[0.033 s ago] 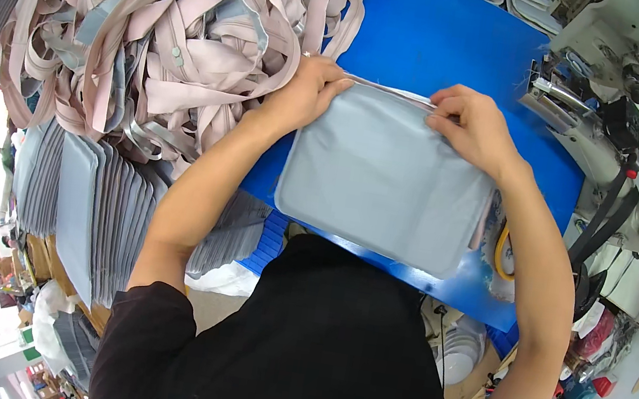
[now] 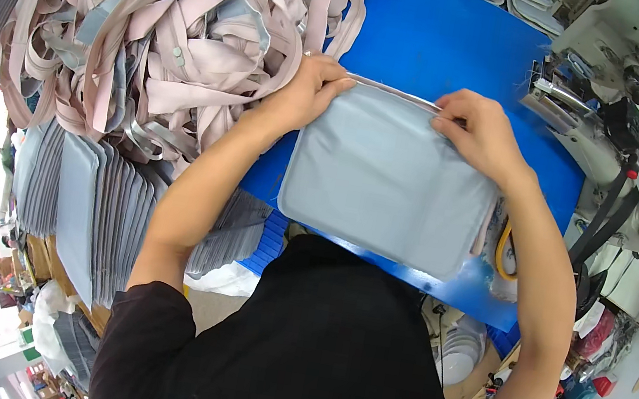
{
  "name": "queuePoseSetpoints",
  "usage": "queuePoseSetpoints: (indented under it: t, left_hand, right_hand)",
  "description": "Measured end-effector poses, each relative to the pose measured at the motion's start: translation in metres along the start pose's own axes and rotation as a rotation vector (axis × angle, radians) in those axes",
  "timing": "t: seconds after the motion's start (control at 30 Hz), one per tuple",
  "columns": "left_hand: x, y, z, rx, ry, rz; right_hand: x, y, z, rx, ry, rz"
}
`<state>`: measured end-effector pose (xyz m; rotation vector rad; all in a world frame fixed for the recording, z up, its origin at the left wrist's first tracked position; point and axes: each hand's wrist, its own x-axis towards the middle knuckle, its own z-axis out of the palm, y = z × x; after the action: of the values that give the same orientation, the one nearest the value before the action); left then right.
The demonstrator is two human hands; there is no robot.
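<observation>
A grey-blue rectangular fabric panel (image 2: 389, 179) with rounded corners and a raised border lies over the blue work surface in front of me. My left hand (image 2: 313, 92) is closed on its far left corner, thumb on top. At the far edge, toward the right corner, the fingers of my right hand (image 2: 476, 132) pinch the panel, with the thumb bent inward. A thin pinkish strip (image 2: 395, 91) runs along that far edge between my hands. Its lower layers are hidden beneath the panel, and a bit of pink shows past the right side.
Pink and grey fabric strips (image 2: 184, 53) are heaped at the left. Below them stand many similar grey panels (image 2: 97, 206) in a row. A sewing machine (image 2: 600, 119) stands at the right of the blue table (image 2: 447, 27). A yellow ring-shaped thing (image 2: 505, 250) lies by my right forearm.
The panel has shifted very slightly to the right. My right hand has moved a little right along with it, while my left hand keeps nearly the same place.
</observation>
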<state>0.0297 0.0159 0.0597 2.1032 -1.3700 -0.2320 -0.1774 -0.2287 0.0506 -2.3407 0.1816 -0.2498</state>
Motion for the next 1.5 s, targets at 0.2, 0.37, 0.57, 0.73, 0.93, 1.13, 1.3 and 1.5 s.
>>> queuePoseSetpoints:
  t: [0.2, 0.37, 0.57, 0.73, 0.93, 1.13, 1.3, 1.5]
  left_hand:
    - [-0.021, 0.08, -0.047, -0.198, -0.002, 0.077]
    - [-0.028, 0.103, -0.057, -0.23, -0.063, 0.197]
    - [-0.022, 0.13, -0.06, -0.114, -0.045, 0.531]
    - [-0.026, 0.142, -0.058, -0.014, -0.021, 0.727]
    - [-0.026, 0.151, -0.056, 0.056, 0.051, 0.945]
    - [-0.022, 0.155, -0.055, 0.027, 0.049, 0.983]
    - [-0.012, 0.154, -0.052, -0.029, 0.01, 0.901]
    - [0.029, 0.17, -0.067, -0.155, -0.081, 0.591]
  right_hand:
    - [-0.071, -0.069, -0.046, 0.101, 0.047, 0.123]
    - [-0.112, -0.09, -0.049, 0.064, 0.099, 0.106]
    - [-0.147, -0.103, -0.059, 0.054, 0.193, 0.089]
    - [-0.17, -0.103, -0.063, 0.071, 0.236, 0.085]
    - [-0.181, -0.102, -0.064, -0.005, 0.31, 0.035]
    - [-0.183, -0.102, -0.065, -0.018, 0.345, 0.036]
    - [-0.183, -0.099, -0.068, -0.022, 0.359, 0.048]
    - [-0.162, -0.105, -0.069, 0.206, 0.41, 0.22]
